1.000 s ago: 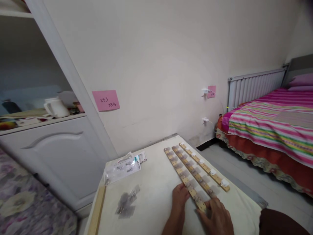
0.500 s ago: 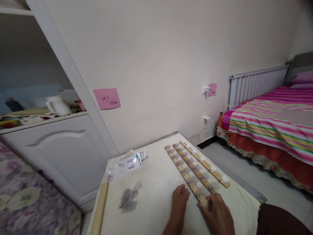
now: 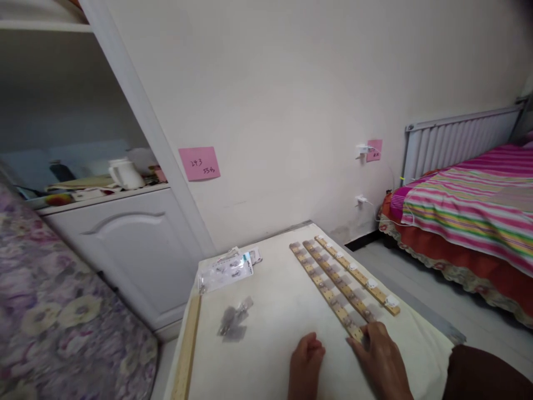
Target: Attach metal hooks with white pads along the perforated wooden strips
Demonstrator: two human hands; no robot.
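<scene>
A right hand pinches the near end of the leftmost wooden strip, one of three on a pale table, the grip partly hidden. The left hand curls nearby; whether it holds anything cannot be told. Grey translucent packets show indistinct contents.

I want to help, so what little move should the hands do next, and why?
Perhaps the right hand should let go of the leftmost wooden strip: it already lies flat beside the middle strip, and the left hand isn't touching it.
</scene>
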